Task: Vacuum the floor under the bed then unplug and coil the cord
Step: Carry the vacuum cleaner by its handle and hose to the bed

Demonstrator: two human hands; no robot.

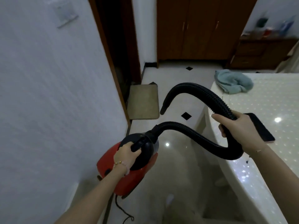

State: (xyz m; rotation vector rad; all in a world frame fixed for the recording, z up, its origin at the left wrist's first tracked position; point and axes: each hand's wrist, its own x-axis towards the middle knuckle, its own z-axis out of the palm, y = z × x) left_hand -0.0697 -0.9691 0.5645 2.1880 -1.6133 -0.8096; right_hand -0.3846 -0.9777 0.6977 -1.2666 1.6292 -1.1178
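Red plastic forms the body of the vacuum cleaner (133,180), which has a black domed top and sits low in the view, over the strip of glossy pale floor (178,167) between the white wall (48,94) and the bed (267,97). Left hand (125,155): fingers clenched round the black carry handle on top of the unit, a beaded bracelet at the wrist. The unit appears held clear of the floor, though contact underneath cannot be confirmed. Right hand (237,126): wrapped round the black ribbed hose (194,92) over the near edge of the bed, fingers curled beneath it and thumb lying forward on top. The hose leaves the front of the unit, dips in a loop below the right wrist, passes up through that hand, arches toward the bed corner and drops to its open end (163,109), which hangs above the floor near a beige mat (143,102) lying by the doorway. Black cord (120,207) trails from the rear of the unit down to the floor beside the left forearm; its far end runs out of view, so the plug is not visible. Bed surface: pale cover with a dotted pattern, a dark phone (258,126) lying flat just beyond the right hand, and a crumpled teal towel (233,81) at the far corner. Background: brown wooden wardrobe (202,29) and a low dresser (262,52) with blurred items on top.
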